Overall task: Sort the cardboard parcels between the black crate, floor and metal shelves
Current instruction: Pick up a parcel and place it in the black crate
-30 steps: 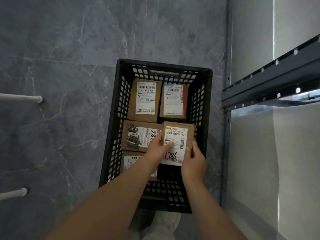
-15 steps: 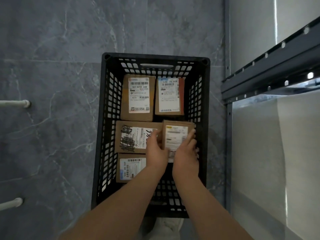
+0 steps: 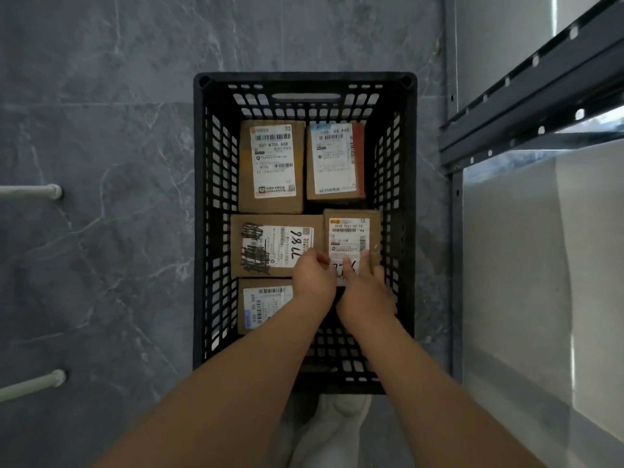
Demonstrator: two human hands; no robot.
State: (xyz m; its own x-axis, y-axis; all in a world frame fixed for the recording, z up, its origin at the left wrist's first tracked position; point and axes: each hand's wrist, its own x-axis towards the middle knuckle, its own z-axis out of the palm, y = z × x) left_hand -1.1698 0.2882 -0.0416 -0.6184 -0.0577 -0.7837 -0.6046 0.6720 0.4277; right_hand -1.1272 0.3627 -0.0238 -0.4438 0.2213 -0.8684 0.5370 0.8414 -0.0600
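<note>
We see the black crate (image 3: 202, 231) standing on the grey floor (image 3: 101, 146) beside the metal shelves (image 3: 526, 96), with 5 cardboard parcels (image 3: 271, 167) lying flat inside. Both hands reach the small parcel (image 3: 351, 231) at mid-right. The left hand (image 3: 314, 276) is curled at its near left corner; we cannot tell whether it grips. The right hand (image 3: 366, 295) lays straight fingers on its label.

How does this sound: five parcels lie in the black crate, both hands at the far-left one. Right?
Wrong parcel. The count holds, but the head view shows the left hand and right hand at the middle-right parcel, by the black crate's right wall.
</note>
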